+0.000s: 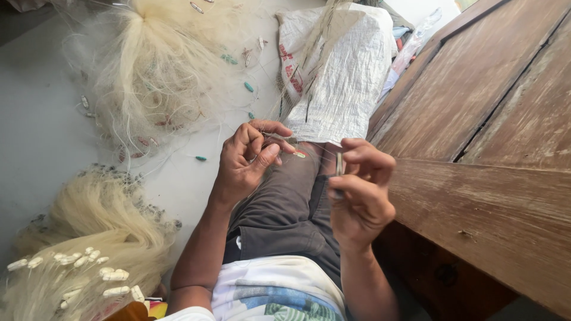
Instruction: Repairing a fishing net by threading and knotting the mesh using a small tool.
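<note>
I sit on the floor point(35, 119) with my legs stretched out, and my left hand point(247, 163) is over my left thigh, with the fingers point(269, 156) curled closed and the thumb pressing a thin line of the net point(279, 138) against the forefinger. Just beside the thumb there is a small float point(299, 154), green and orange, but it is so small that I cannot say if my thumb touches it. My right hand point(360, 190) is near the left one, a little apart, and its fingers pinch a slim pale netting needle point(339, 166) which stands almost upright; its lower end is hidden behind my palm. The threads between my two hands are very fine and I can hardly see them against my dark trousers point(285, 208). One heap of pale net point(148, 65) lies on the floor at the top, cut off by the upper edge, with little green floats point(248, 87) around it. A second heap point(89, 238) with white floats point(116, 274) lies at my left side, cut off at the lower corner. A white woven sack point(345, 77) lies over my knees, so my lower legs are hidden. At my right is a dark wooden panel point(488, 137), only partly in view.
</note>
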